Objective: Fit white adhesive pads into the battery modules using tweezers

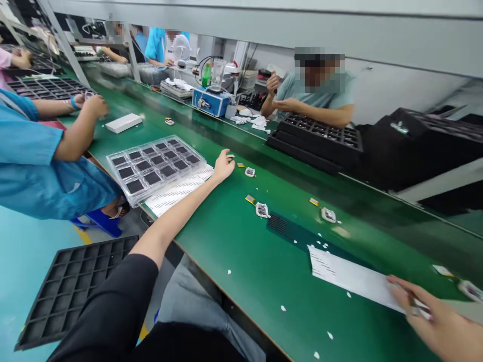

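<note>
My left hand (225, 166) is stretched over the green bench, its fingers loosely curved and apart, with nothing visible in them. Just right of its fingertips lies a small white-framed electronic part (249, 172) with a yellow-edged battery (240, 165). At the lower right, my right hand (433, 314) is closed around a slim silvery tool, probably tweezers (420, 306), partly hidden by the fingers. Its fingertips meet the right end of a white sheet of labels (350, 276), printed with short dark lines. Similar parts with batteries (261, 209) (328, 215) lie in between.
A clear tray of black squares (156, 163) rests over a striped label sheet (181, 191). White scraps (283, 308) dot the bench (241, 241). Below left is an empty black compartment tray (75, 286). Co-workers sit left (33, 146) and opposite, beside black trays (317, 136).
</note>
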A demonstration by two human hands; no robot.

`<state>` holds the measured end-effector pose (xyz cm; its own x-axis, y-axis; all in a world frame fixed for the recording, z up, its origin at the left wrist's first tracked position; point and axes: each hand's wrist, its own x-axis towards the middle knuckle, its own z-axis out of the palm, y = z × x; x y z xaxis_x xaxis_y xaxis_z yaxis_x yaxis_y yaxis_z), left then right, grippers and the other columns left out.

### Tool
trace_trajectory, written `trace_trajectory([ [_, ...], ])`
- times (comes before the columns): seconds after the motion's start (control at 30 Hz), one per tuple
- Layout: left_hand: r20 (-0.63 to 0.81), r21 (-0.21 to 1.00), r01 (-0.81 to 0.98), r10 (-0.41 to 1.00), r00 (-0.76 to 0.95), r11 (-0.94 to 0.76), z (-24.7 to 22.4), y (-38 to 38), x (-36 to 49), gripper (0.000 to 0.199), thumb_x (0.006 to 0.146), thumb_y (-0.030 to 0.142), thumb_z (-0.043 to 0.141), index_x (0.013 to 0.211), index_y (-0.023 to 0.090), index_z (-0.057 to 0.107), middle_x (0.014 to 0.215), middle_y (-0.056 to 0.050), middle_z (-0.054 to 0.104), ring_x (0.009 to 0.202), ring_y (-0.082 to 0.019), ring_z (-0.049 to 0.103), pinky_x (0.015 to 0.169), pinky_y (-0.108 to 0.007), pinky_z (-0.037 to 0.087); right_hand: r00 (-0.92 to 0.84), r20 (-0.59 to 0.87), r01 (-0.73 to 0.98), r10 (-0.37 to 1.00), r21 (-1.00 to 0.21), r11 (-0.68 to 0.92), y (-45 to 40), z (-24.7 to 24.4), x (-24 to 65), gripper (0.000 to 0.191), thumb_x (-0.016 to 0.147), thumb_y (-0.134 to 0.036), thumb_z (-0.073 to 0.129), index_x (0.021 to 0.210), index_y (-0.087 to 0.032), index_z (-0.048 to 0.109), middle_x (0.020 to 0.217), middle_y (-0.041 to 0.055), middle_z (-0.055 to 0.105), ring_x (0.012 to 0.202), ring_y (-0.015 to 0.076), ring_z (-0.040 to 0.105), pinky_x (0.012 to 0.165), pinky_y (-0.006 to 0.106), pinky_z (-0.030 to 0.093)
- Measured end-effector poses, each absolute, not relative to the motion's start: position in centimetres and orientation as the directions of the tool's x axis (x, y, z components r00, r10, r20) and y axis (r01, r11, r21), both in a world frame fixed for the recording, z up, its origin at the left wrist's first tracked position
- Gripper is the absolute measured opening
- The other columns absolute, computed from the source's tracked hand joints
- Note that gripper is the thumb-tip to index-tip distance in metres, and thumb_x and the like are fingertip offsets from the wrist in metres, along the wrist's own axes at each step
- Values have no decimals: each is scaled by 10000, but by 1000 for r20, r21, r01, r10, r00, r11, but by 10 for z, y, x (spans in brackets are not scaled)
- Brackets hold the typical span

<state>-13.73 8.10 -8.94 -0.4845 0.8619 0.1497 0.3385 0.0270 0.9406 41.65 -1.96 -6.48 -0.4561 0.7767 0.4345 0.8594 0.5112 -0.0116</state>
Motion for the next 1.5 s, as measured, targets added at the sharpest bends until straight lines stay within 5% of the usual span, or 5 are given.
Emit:
trace_trajectory([
  [0.27, 343, 664, 740, 923, -172, -108, -93, 73, -130, 603, 918, 101, 571, 1518, 69, 521, 1851, -260, 36, 1679, -467, 297, 1349, -662, 304, -356, 494, 929, 794, 96, 357, -94, -79, 361, 295, 1048, -365, 579, 1081, -255, 850, 845, 119, 809, 726, 327, 772, 467, 363, 547],
  [0.53, 343, 408, 870, 929, 137, -279, -100, 70, -124, 399, 1069, 212, 484, 1430, 155, 645, 1791, -178, 362, 1675, -334, 356, 1366, -583, 312, -381, 411, 924, 828, 140, 356, -119, -93, 299, 327, 1047, -324, 582, 1265, -251, 815, 947, 134, 814, 924, 317, 763, 517, 306, 577],
  [0.8, 310, 281, 932, 940, 140, -231, -107, 84, -133, 401, 1050, 405, 710, 1377, 175, 676, 1458, -130, 663, 1339, -293, 657, 1150, -560, 570, -504, 372, 856, 779, 99, 507, -83, -72, 280, 405, 1070, -381, 575, 1355, -176, 778, 1013, 156, 836, 791, 337, 780, 631, 448, 665],
  [0.93, 312, 270, 945, 945, 99, -188, -104, 84, -138, 410, 1053, 408, 706, 1382, 168, 665, 1426, -129, 672, 1284, -282, 680, 1098, -531, 604, -616, 360, 762, 701, 46, 646, -63, -81, 262, 397, 1041, -369, 663, 1392, -208, 753, 1233, 121, 824, 1096, 350, 776, 862, 476, 682],
  [1.5, 235, 612, 787, 968, -90, -75, -82, 86, -148, 358, 1050, 393, 715, 1310, 149, 683, 1279, -104, 722, 1131, -235, 727, 995, -458, 646, -578, 653, 623, 490, -35, 782, -90, -80, 251, 384, 1087, -91, 514, 1366, -208, 750, 1061, 86, 842, 1076, 282, 741, 924, 428, 581],
])
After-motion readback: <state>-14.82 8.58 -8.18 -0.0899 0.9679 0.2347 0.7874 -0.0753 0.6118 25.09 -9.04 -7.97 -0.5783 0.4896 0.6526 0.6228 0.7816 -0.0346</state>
